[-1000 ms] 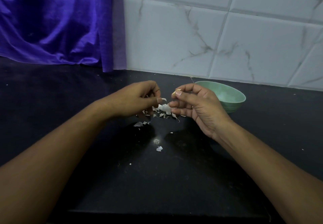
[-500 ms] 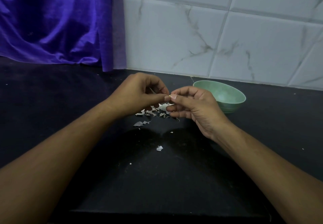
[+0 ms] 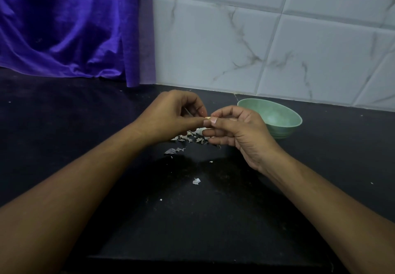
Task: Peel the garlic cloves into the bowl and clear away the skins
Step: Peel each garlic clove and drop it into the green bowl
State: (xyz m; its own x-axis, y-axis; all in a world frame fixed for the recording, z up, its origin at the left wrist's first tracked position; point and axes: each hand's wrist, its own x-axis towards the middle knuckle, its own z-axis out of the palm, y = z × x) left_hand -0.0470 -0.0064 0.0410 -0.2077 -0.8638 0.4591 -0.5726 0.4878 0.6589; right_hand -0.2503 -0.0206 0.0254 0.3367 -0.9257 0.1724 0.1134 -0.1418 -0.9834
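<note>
1. Two bare hands are held together above a black countertop (image 3: 64, 128), close to its back edge.
2. A small pale garlic clove (image 3: 207, 118) is pinched between the fingertips of both hands, and only a sliver of it is seen above the thumbnails.
3. The left hand (image 3: 171, 117) is curled, with its thumb and forefinger closed on the left end of the clove.
4. The right hand (image 3: 239, 132) is likewise curled, with its thumb and forefinger closed on the right end, so that the two thumb tips are touching.
5. The other fingers of the right hand are folded inward below the clove, and nothing else is seen to be held by them.
6. A loose heap of garlic skins (image 3: 188, 138) is spread on the countertop directly below the hands, and part of it is hidden by them.
7. A single skin scrap (image 3: 196, 181) is found nearer the person, well apart from the heap, with a few tiny flecks around it.
8. A pale green bowl (image 3: 285, 133) is set upright just beyond the right hand, near the tiled wall (image 3: 299, 49); its contents cannot be made out.
9. A purple curtain (image 3: 64, 28) is hung at the back left, and the countertop is touched by its hem.
</note>
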